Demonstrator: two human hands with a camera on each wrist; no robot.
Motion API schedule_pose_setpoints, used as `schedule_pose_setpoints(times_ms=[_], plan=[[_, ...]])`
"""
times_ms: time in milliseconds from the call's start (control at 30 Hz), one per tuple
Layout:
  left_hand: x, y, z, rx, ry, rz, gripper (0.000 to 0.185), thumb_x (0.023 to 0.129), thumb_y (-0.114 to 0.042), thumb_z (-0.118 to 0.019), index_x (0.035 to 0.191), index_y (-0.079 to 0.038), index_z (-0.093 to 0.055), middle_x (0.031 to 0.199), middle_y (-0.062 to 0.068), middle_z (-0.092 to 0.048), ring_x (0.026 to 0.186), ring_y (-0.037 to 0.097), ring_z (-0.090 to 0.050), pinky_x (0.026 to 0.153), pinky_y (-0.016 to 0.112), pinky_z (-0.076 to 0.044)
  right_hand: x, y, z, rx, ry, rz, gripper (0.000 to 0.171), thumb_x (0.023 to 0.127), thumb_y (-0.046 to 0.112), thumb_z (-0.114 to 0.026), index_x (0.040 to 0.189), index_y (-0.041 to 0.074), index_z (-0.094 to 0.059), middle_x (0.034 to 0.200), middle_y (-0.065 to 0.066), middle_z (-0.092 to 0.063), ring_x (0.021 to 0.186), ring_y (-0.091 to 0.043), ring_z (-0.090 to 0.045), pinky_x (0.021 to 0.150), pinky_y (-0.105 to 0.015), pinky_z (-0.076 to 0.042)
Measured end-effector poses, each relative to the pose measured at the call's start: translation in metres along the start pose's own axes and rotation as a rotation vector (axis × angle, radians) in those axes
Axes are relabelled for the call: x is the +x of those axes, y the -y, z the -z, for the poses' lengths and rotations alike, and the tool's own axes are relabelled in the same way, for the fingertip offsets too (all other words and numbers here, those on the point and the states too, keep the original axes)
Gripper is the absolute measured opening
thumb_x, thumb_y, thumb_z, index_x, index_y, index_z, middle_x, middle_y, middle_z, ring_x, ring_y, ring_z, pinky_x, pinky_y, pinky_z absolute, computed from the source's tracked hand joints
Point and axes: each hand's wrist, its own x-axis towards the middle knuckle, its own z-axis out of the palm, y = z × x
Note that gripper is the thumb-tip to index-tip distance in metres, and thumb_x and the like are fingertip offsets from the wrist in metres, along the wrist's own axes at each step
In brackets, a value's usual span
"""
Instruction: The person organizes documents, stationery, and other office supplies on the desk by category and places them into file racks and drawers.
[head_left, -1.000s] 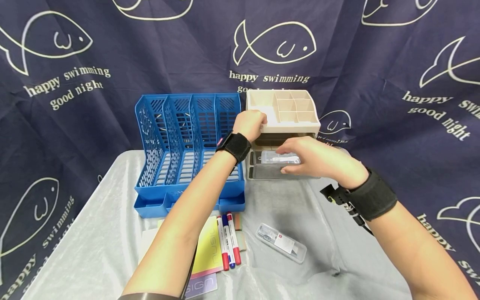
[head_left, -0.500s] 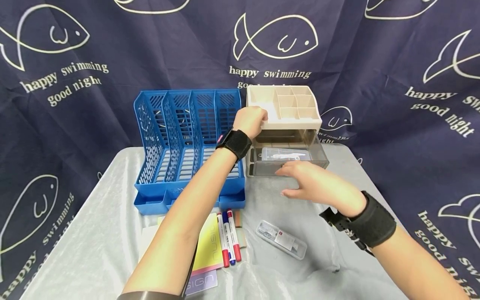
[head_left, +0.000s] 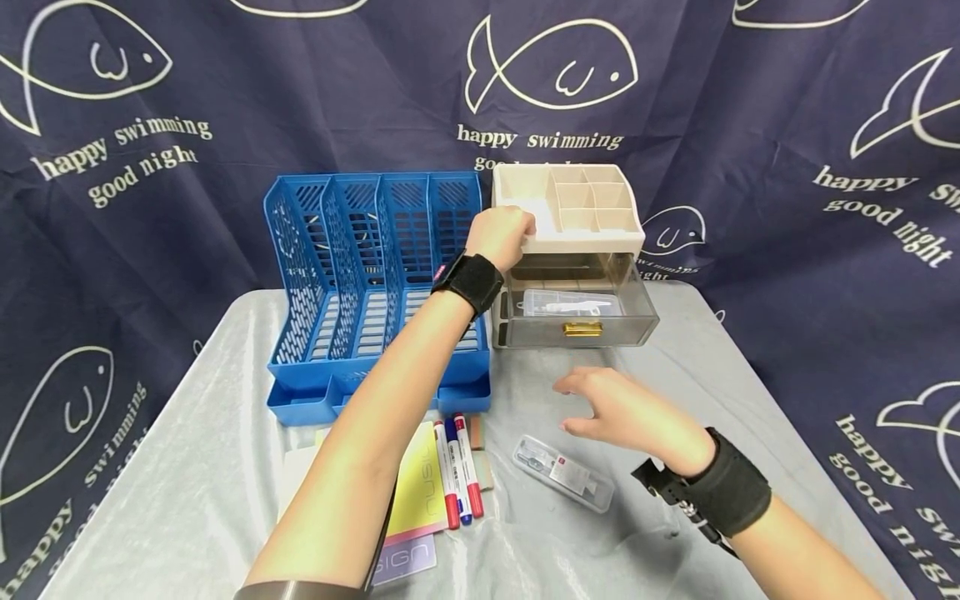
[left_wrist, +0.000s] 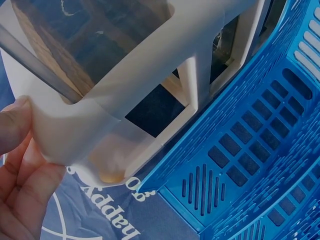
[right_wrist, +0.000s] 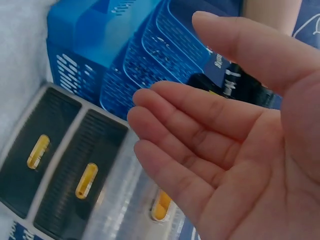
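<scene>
The drawer organiser [head_left: 567, 218] stands at the back of the bench [head_left: 660, 517], just right of the blue file rack [head_left: 375, 283]; its smoky top drawer [head_left: 577, 321] is pulled out, with a clear plastic case [head_left: 572, 302] lying inside. Since a second ago the right hand [head_left: 626, 412] has left that drawer, drawn back toward the person, and now hovers over the bench between the drawer front and a second clear case [head_left: 564, 481] lying nearer; the drawer's gold handle [head_left: 582, 329], covered by the hand before, now shows. The left hand [head_left: 501, 237] has stayed on the organiser's front left corner.

What lies in the cases is too small to make out; the paper pads [head_left: 420, 500] under the three markers [head_left: 457, 475] are partly covered by the left forearm (a purple sheet below them is cut off too).

The left hand's grip is curled over the cream rim, thumb [left_wrist: 12, 127] pressed against the corner in the wrist view; the right hand's grip is slack, fingers [right_wrist: 190, 130] spread and holding nothing.
</scene>
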Motion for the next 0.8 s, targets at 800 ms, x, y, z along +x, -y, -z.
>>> schedule_pose_setpoints(times_ms=[800], plan=[[0.001,0.0,-0.001,-0.006,0.006,0.005,0.021,0.087,-0.003,-0.06,0.101,-0.013,-0.072,0.103,0.003,-0.069,0.094,0.019,-0.064,0.083,0.034,-0.05,-0.012,-0.009,-0.079,0.075,-0.008,-0.18,0.037,0.077,0.02,-0.074,0.102,-0.006,-0.065,0.097,-0.014,-0.067,0.092,-0.03,-0.064,0.082,-0.041,-0.05]])
